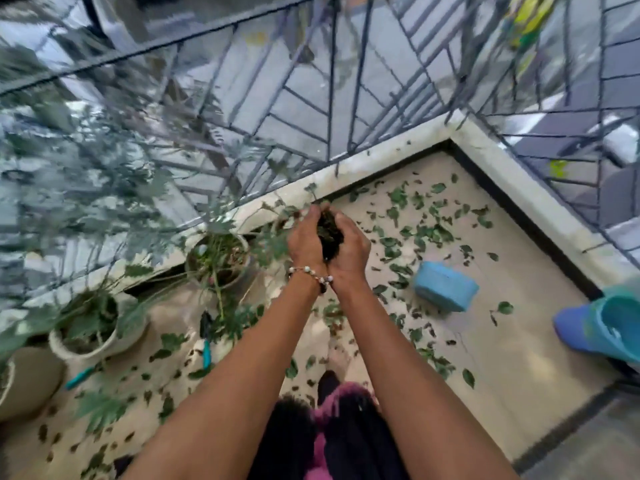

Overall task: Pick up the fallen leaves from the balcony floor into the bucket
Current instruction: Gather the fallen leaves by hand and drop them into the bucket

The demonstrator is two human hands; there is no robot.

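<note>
From my remote seat I saw the left hand (306,242) and right hand (351,249) raised together, cupped around a dark clump of leaves (329,233) pressed between both palms. Loose fallen leaves (426,233) littered the balcony floor (526,358) from twelve to three o'clock of the hands. The bucket (609,327) lay at four o'clock, near the frame edge.

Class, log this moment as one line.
left hand + right hand: cupping leaf clump | floor: leaves remain | bucket: right edge
</note>
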